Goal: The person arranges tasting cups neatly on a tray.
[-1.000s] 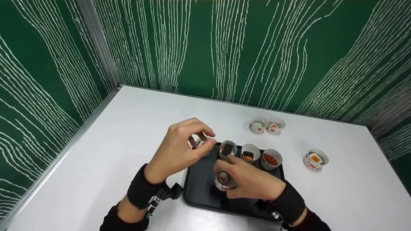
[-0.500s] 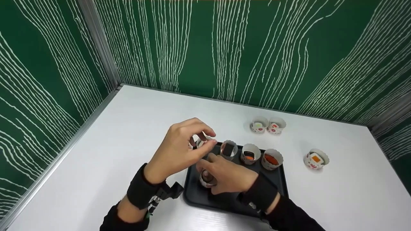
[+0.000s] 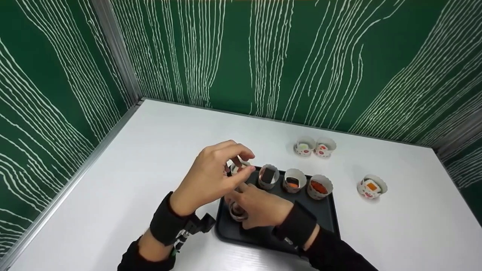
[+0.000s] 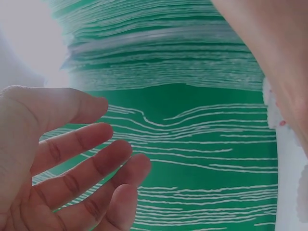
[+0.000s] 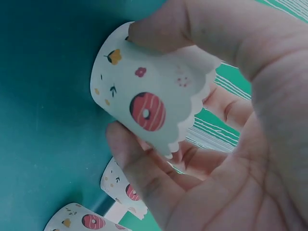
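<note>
Right hand (image 3: 260,205) over near-left part of black tray (image 3: 322,212), thumb and fingers curled round a patterned paper cup (image 5: 144,82). Held cup upright at tray's near-left; can't tell if base touches. Its contents mostly hidden by fingers.

Left hand (image 3: 214,169) over tray's far-left, fingers loosely bent, thumb apart from fingertips, holding nothing. It partly blocks the leftmost cup (image 3: 241,164) at tray's far-left corner.

Along tray's far edge, going right: cup with dark block (image 3: 268,176), cup with dark and orange pieces (image 3: 294,181), cup with red filling (image 3: 319,187) at far-right corner.

Off tray: two cups side by side beyond far edge, pale-green one (image 3: 304,146) and red-and-white one (image 3: 325,147); cup with orange-and-white piece (image 3: 372,187) right of tray. White table (image 3: 177,130) around tray, green wall (image 3: 233,75) beyond.
</note>
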The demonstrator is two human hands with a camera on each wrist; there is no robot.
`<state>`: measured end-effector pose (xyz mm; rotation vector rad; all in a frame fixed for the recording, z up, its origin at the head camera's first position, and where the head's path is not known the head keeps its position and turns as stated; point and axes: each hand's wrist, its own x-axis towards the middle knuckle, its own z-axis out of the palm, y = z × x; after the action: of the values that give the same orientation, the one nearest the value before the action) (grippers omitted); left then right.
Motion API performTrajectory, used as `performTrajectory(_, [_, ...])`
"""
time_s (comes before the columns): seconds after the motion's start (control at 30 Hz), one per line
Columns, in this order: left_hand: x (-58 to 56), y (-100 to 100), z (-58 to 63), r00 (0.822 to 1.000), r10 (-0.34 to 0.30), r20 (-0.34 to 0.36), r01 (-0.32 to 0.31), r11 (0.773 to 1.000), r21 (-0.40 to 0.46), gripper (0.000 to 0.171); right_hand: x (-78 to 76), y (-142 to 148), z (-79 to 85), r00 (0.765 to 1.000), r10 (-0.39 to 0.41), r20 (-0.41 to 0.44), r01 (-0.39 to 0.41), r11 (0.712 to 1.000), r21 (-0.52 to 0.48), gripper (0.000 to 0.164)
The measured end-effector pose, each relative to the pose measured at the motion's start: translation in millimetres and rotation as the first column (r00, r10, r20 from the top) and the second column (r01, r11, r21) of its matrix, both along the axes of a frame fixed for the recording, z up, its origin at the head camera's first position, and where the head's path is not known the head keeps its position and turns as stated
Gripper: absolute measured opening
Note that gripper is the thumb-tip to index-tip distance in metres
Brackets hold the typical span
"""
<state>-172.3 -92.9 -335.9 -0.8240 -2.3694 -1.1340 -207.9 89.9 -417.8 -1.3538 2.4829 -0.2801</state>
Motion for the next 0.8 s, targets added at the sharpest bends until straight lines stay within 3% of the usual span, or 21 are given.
performTrajectory(0.2, [-1.6, 1.1, -2.6, 1.000, -0.014, -0.001, 0.014, 1.000, -0.002, 0.012, 0.7, 1.4, 1.2, 1.000, -0.011, 0.020, 0.011, 1.000, -0.002, 0.083])
performTrajectory(0.3, [-1.0, 1.1, -2.4, 1.000, -0.008, 0.001, 0.008, 1.000, -0.010, 0.014, 0.2, 6.3, 4.2, 0.999, -0.016, 0.037, 0.017, 1.000, -0.022, 0.093])
performTrajectory(0.43, [-0.6, 1.3, -1.9, 1.000, 0.016, 0.013, -0.015, 0.999, -0.038, 0.026, -2.2, 15.8, 9.3, 1.000, -0.011, 0.027, 0.013, 0.998, -0.057, 0.100])
performTrajectory(0.63, [-0.9, 1.4, -4.7, 0.996, 0.082, 0.037, -0.078, 0.991, -0.112, 0.053, -7.1, 31.0, 16.7, 0.998, -0.027, 0.056, 0.032, 0.995, -0.090, 0.086])
performTrajectory(0.8, [-1.8, 3.6, -5.5, 0.996, 0.081, 0.025, -0.077, 0.987, -0.144, 0.064, -15.6, 53.2, 29.6, 0.995, -0.082, 0.059, 0.088, 0.990, -0.114, 0.075])
